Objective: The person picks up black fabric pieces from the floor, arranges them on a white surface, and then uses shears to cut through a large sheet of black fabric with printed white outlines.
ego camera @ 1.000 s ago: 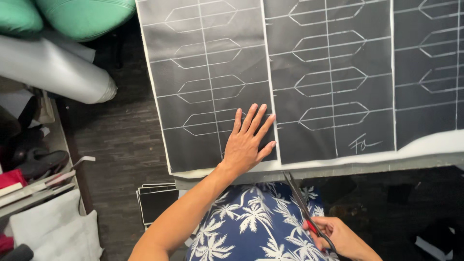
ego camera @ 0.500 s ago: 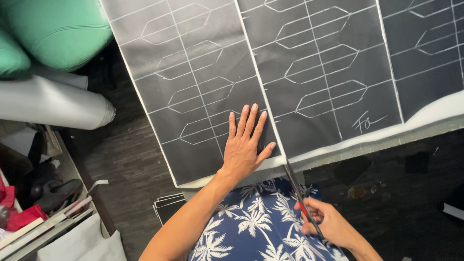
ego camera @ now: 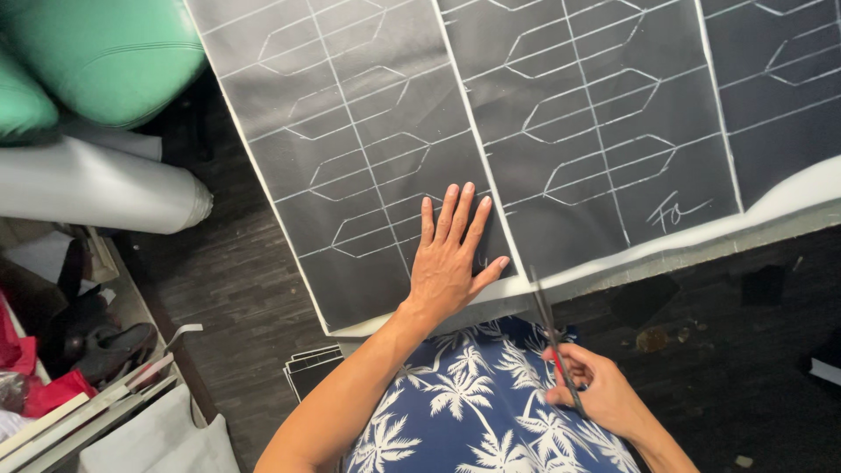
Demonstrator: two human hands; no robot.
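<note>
The left hand (ego camera: 448, 263) presses flat, fingers spread wide, on one dark chalk-lined fabric sheet (ego camera: 368, 158). The right hand (ego camera: 596, 390) grips one pair of red-handled scissors (ego camera: 552, 337) at the sheet's edge.

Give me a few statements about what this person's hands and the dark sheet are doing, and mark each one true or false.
1. The left hand lies flat, fingers spread, on the dark sheet. True.
2. The right hand holds a pencil. False: it holds scissors with red handles.
3. The sheet is marked with pale lines forming long hexagon shapes. True.
4. The scissors point away from the sheet. False: their blades point up at its lower edge, beside the left thumb.
5. A green cushion sits at the upper left. True.
</note>
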